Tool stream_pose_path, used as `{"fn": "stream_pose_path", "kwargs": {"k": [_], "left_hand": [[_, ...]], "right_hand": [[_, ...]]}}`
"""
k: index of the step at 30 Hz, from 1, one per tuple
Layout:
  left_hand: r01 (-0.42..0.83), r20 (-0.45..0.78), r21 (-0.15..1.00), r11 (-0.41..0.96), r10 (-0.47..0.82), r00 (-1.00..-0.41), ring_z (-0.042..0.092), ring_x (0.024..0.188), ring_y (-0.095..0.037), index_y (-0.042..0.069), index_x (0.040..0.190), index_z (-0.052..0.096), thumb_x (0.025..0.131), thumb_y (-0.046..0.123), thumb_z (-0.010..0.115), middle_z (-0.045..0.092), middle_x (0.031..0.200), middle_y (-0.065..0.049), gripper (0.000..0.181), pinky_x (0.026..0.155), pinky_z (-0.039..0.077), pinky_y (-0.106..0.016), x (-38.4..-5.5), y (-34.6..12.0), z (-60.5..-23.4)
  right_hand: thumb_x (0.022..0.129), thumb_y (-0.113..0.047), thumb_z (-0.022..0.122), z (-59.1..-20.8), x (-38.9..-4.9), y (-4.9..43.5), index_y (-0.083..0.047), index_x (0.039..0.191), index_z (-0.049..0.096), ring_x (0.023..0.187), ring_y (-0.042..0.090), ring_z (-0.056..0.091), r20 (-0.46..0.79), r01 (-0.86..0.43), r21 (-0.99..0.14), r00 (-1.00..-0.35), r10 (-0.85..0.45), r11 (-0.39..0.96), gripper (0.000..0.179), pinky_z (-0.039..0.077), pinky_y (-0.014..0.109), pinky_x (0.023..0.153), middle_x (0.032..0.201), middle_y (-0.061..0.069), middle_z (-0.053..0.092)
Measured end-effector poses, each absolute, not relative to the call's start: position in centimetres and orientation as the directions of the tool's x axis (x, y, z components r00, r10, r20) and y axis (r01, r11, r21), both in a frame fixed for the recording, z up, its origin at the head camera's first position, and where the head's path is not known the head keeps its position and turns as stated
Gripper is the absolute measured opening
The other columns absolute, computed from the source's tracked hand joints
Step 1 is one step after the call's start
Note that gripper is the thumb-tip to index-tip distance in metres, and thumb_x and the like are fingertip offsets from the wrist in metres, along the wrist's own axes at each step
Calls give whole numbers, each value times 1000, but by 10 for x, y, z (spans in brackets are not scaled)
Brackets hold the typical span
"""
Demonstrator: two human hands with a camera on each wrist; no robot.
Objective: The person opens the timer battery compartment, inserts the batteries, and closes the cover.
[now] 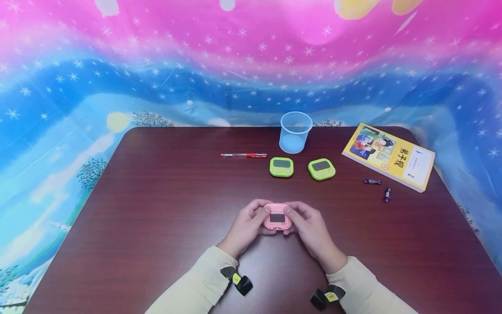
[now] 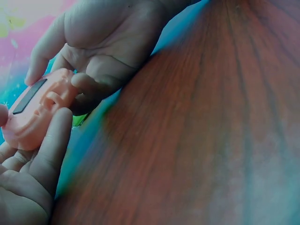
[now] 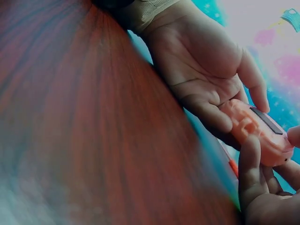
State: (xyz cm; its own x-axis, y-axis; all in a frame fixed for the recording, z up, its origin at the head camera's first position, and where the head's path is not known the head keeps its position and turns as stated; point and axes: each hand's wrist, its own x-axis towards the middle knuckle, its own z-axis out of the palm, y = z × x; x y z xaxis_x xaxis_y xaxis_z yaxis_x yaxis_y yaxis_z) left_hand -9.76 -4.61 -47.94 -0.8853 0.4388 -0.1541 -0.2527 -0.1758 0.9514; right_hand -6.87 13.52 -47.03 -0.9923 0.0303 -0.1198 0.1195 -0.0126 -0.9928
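A small pink digital timer [image 1: 277,223] is held between both hands above the near middle of the table. A dark rectangle lies on the side facing up. My left hand [image 1: 248,224] grips its left edge, thumb on top and fingers curled underneath. On the opposite edge, my right hand [image 1: 313,229] pinches it the same way. In the left wrist view, the moulded lower edge of the pink timer [image 2: 40,115] shows between the fingers. From the right wrist, the pink timer [image 3: 258,131] appears with the dark rectangle on top. Its underside is largely hidden.
Beyond the hands lie two green timers, one left [image 1: 281,167] and one right [image 1: 321,169]. A blue mesh cup [image 1: 294,141] stands behind them, with a red pen [image 1: 244,155] to its left. Two batteries, one [image 1: 372,181] and another [image 1: 387,195], lie near a yellow book [image 1: 386,155].
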Motion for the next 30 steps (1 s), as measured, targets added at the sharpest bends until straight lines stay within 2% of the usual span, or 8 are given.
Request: {"fn": "stream_pose_path", "kwargs": {"k": [7, 9, 15, 22, 30], "left_hand": [[-243, -144, 952, -185, 429, -892, 72, 89, -26, -3, 124, 56, 103, 6, 48, 66, 116, -24, 24, 78, 62, -44, -98, -46, -479], [-240, -144, 955, -175, 432, -890, 72, 88, -26, -4, 123, 56, 103, 4, 49, 66, 118, -24, 23, 76, 62, -44, -98, -47, -479], [-291, -186, 942, -169, 458, -869, 72, 83, -24, -8, 124, 54, 100, 1, 51, 67, 115, -25, 26, 72, 63, -44, -98, -47, -478], [-335, -226, 927, -171, 457, -860, 73, 83, -24, -11, 123, 54, 97, -1, 50, 68, 112, -26, 28, 72, 63, -42, -98, -48, -478], [-344, -215, 914, -215, 463, -860, 72, 90, -25, -8, 131, 52, 101, 6, 51, 65, 121, -26, 33, 75, 63, -42, -98, -48, -478]], "right_hand": [[96, -8, 66, -472, -70, 136, 4, 115, 71, 64, 12, 58, -110, 114, -993, -990, 89, 38, 23, 54, 23, 56, 95, 13, 69], [95, -7, 67, -472, -71, 137, 3, 114, 73, 71, 12, 60, -111, 115, -993, -989, 93, 40, 23, 53, 21, 59, 97, 11, 70], [93, -2, 68, -474, -72, 138, 3, 114, 74, 101, 15, 62, -108, 112, -993, -990, 92, 36, 22, 56, 19, 80, 110, 16, 70], [92, -2, 67, -474, -70, 135, 1, 114, 74, 105, 17, 61, -116, 119, -993, -990, 86, 28, 23, 55, 19, 84, 110, 15, 70], [95, -10, 67, -473, -71, 139, -3, 121, 72, 107, 12, 62, -161, 165, -985, -984, 78, 51, 28, 56, 20, 84, 121, 10, 70]]}}
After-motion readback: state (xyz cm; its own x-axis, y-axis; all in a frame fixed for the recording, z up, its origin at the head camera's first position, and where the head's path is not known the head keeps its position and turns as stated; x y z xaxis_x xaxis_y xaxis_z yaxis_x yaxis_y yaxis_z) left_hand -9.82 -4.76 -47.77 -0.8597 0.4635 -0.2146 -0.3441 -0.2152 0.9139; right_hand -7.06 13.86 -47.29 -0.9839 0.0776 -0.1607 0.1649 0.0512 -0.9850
